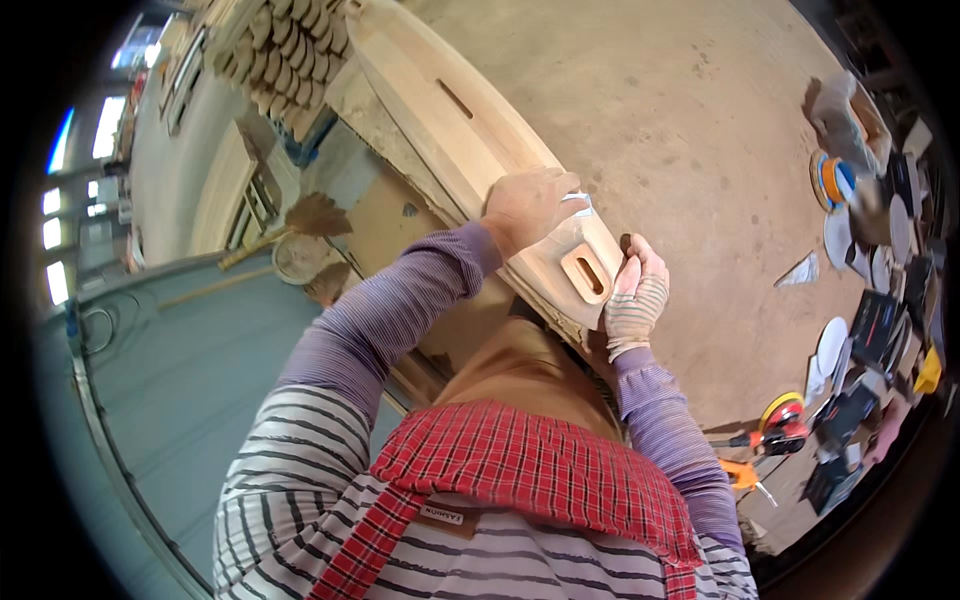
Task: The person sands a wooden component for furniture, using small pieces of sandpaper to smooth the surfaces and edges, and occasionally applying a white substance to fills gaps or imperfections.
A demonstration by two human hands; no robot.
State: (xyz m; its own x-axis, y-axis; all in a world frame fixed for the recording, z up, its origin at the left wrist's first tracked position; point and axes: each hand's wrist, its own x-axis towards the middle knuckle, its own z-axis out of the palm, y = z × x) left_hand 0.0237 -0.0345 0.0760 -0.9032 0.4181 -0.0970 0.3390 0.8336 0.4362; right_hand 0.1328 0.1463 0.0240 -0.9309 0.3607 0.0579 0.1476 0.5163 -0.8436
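Note:
A long, pale wooden board (pixel 500 125) with rounded sides lies slantwise before me, a narrow slot in its far part. Near its close end is a raised oval rim (pixel 588 274) around a second slot. My left hand (pixel 532 207) presses down across the board, fingers closed over a small whitish piece (pixel 577 204) that looks like folded sandpaper. At the near right edge, my right hand (pixel 640 296), in a fingerless knit glove, is closed against the board's side. A small dark spot shows at its fingertips; what it is I cannot tell.
The board rests on a brown worktable (pixel 700 150). On the right are sanding discs (pixel 830 345), a disc sander (pixel 782 425), a tape roll (pixel 832 182) and dark boxes (pixel 875 328). Stacked curved wooden pieces (pixel 285 60) stand far left; a broom (pixel 315 215) is below.

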